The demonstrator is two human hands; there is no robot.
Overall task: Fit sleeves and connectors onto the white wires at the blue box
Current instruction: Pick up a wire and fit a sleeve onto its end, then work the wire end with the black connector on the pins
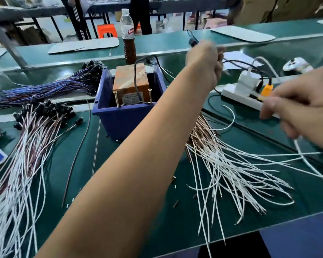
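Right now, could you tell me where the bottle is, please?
In the head view, the bottle stands upright on the green bench left of centre, just behind the blue box.

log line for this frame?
left hand: raised past blue box, fist blurred | right hand: pinching white wire | loose wires: on mat

— Where are the hands?
— Left hand point(205, 60) reaches past the blue box point(127, 116), fingers curled, apparently pinching something blurred. Right hand point(302, 108) pinches a white wire point(306, 164).
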